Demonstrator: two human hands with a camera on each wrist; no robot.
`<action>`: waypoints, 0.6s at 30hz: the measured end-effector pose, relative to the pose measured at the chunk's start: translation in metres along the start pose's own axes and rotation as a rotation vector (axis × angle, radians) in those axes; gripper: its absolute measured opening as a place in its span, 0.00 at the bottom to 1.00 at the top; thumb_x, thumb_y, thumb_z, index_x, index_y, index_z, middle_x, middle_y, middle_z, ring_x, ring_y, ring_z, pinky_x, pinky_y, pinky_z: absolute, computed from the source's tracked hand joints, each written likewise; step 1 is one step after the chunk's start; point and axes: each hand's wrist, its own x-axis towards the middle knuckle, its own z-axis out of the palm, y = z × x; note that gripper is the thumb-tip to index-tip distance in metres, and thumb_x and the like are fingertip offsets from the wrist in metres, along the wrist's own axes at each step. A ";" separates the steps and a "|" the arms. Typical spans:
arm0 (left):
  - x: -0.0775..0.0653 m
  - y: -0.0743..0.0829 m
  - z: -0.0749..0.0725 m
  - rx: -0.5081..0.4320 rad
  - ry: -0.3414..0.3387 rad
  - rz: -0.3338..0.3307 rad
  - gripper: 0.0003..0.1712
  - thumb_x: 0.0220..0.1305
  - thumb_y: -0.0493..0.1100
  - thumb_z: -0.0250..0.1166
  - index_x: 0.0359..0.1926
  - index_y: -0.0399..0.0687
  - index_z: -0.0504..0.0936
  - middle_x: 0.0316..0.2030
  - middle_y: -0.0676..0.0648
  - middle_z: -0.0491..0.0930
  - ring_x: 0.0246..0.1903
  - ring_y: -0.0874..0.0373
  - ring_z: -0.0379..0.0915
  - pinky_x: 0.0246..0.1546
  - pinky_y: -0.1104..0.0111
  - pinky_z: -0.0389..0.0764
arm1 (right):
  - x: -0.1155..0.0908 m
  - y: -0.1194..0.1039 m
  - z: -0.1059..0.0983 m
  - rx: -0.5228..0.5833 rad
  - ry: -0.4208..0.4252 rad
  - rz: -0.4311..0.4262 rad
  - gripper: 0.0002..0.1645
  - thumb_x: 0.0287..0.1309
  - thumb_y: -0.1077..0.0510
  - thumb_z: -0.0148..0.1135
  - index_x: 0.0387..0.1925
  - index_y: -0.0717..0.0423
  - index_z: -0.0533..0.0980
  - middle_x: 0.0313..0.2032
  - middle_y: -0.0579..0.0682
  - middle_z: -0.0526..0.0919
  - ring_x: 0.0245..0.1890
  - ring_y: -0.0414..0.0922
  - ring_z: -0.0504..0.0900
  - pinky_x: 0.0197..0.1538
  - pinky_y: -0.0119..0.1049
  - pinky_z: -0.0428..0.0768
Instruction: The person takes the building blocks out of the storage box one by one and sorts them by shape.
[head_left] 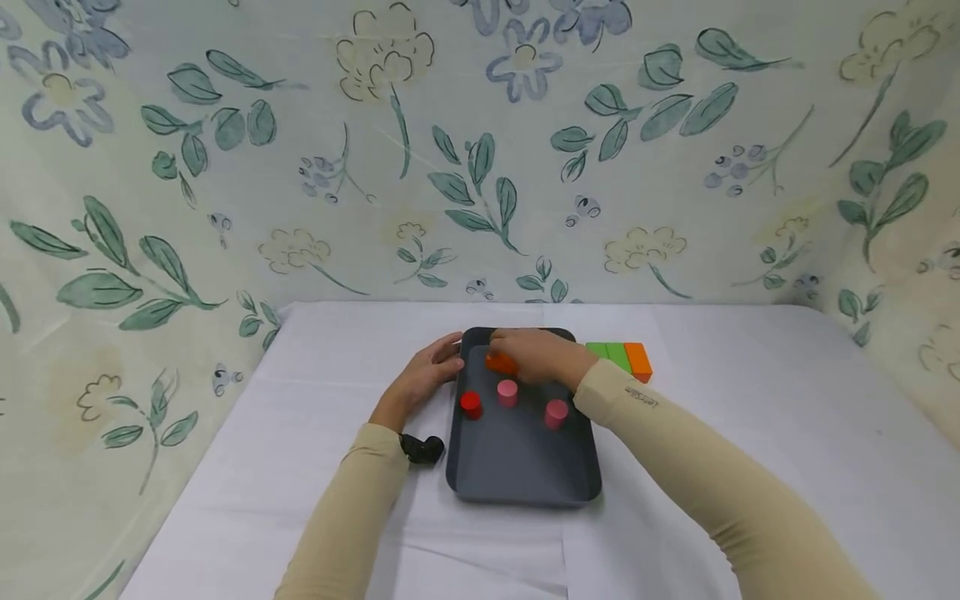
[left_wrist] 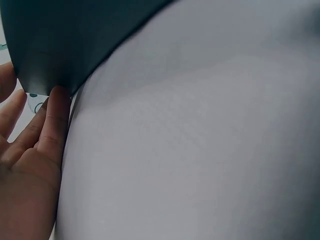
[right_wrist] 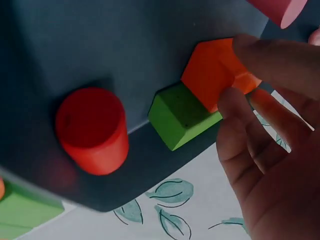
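A dark grey tray (head_left: 525,475) lies on the white-covered table. My left hand (head_left: 427,372) is at its left side, fairly straight fingers (left_wrist: 56,115) touching the outer wall. Over the tray's far end, my right hand (head_left: 542,354) pinches an orange block (right_wrist: 210,70) between thumb and fingers. Right beside that block is a green block (right_wrist: 180,115), hidden in the head view. A red cylinder (right_wrist: 92,127) stands in the tray near the right hand. Another red cylinder (head_left: 471,406) and two pink cylinders, one central (head_left: 507,393) and one to the right (head_left: 556,414), stand nearer.
Green blocks (head_left: 611,354) and an orange block (head_left: 639,360) lie in a row outside the tray, to its right. A black device (head_left: 422,450) is strapped at the left wrist. Behind the table hangs a floral cloth (head_left: 480,167).
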 end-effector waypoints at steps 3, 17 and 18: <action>0.002 0.000 0.001 0.002 -0.003 -0.004 0.33 0.71 0.43 0.57 0.74 0.64 0.62 0.74 0.46 0.63 0.70 0.47 0.66 0.73 0.51 0.65 | 0.003 -0.001 0.001 0.012 -0.008 0.032 0.31 0.55 0.67 0.69 0.61 0.51 0.74 0.59 0.50 0.79 0.56 0.49 0.80 0.67 0.46 0.77; 0.001 0.002 0.001 -0.022 -0.003 -0.002 0.34 0.70 0.41 0.57 0.75 0.61 0.61 0.75 0.44 0.62 0.71 0.46 0.65 0.73 0.51 0.65 | 0.007 -0.002 0.007 -0.176 -0.063 0.032 0.31 0.55 0.65 0.69 0.59 0.39 0.79 0.56 0.51 0.81 0.52 0.47 0.77 0.60 0.44 0.82; 0.001 0.002 0.001 -0.019 0.002 -0.003 0.34 0.70 0.41 0.57 0.74 0.61 0.62 0.74 0.44 0.62 0.70 0.46 0.65 0.73 0.51 0.65 | 0.007 -0.001 0.007 -0.184 -0.044 0.023 0.29 0.55 0.64 0.69 0.57 0.39 0.80 0.52 0.50 0.82 0.50 0.47 0.77 0.58 0.43 0.83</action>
